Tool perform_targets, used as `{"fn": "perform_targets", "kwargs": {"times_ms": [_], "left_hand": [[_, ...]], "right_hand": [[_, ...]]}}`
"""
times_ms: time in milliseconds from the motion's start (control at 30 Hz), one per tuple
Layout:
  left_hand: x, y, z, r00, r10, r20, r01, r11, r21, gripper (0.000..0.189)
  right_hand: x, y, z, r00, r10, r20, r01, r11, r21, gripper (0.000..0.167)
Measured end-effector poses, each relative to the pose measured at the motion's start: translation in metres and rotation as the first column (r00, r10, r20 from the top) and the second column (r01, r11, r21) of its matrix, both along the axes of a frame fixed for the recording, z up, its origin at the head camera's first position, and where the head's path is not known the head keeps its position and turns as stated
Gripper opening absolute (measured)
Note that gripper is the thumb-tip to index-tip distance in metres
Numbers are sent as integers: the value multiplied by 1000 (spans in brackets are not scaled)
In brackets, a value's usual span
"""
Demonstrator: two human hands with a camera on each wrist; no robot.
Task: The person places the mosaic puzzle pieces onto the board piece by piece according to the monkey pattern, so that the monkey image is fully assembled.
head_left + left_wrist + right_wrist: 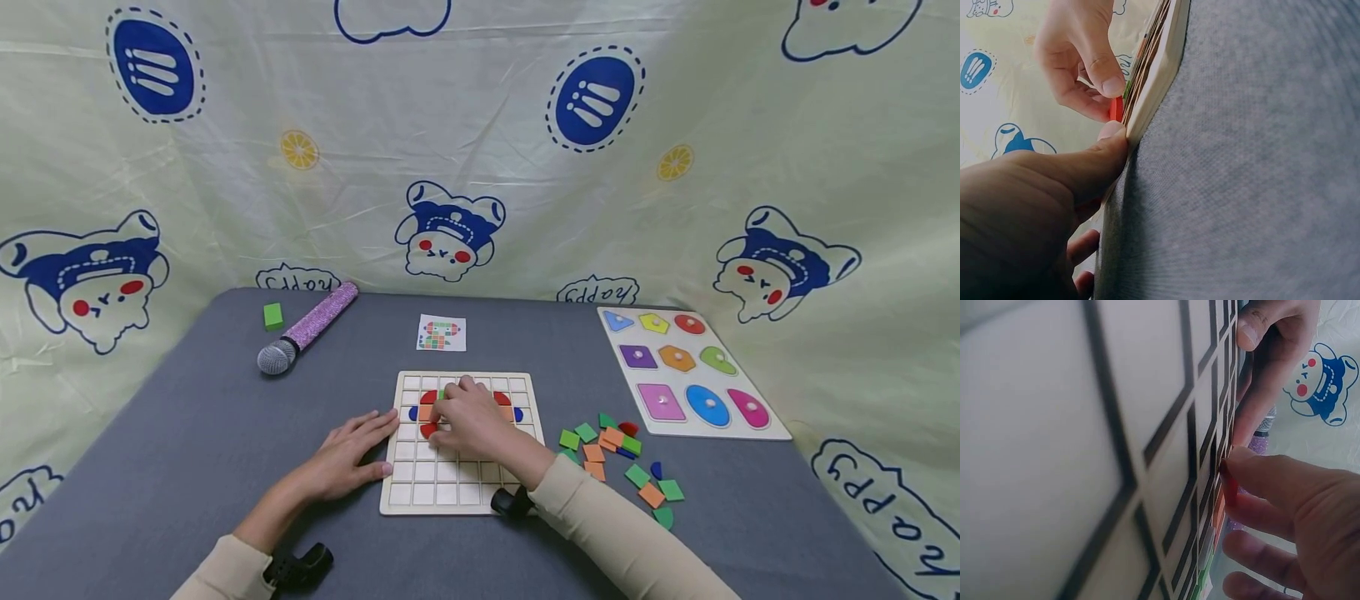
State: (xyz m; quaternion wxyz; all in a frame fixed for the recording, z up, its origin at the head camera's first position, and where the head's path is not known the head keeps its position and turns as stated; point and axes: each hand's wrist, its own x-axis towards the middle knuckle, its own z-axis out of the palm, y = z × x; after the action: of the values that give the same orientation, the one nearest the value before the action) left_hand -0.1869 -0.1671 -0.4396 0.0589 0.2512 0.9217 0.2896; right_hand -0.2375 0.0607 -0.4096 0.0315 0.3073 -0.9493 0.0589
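A pale grid board (pixel 423 496) lies on the table, with red, blue, orange and green pieces in its upper rows. My left hand (pixel 341 460) rests at the board's left edge, fingers mostly straight, its thumb (pixel 1110 134) touching the rim. Over the board, my right hand (pixel 474 421) pinches a small red piece (pixel 1230 486) between thumb and finger. This red piece (pixel 1116 109) is at the board surface in the left wrist view; whether it is seated in a cell I cannot tell. My right hand hides part of the pattern.
Loose green, orange, blue and red pieces (pixel 651 496) lie right of the board. A shape puzzle board (pixel 682 393) lies farther right. Behind the grid is a small pattern card (pixel 454 342). A glittery purple microphone (pixel 318 321) and a green block (pixel 273 316) lie at back left.
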Motion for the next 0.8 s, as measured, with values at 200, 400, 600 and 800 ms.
{"fn": "perform_targets", "kwargs": {"times_ms": [200,400,600,800], "left_hand": [[0,0,0,1000,-2,-1,2,1000,-4,65],[0,0,-1,1000,-5,-14,5,1000,-1,65],[0,0,-2,1000,2,-3,-2,1000,2,64],[0,0,-1,1000,0,-3,0,1000,8,64]], "right_hand": [[-1,0,-3,1000,-6,-8,6,1000,-3,21],[-3,2,-3,999,2,-33,-2,1000,-12,23],[-5,3,-4,999,-13,-36,14,1000,4,25],[-4,3,-5,1000,-8,-10,8,1000,2,23]]}}
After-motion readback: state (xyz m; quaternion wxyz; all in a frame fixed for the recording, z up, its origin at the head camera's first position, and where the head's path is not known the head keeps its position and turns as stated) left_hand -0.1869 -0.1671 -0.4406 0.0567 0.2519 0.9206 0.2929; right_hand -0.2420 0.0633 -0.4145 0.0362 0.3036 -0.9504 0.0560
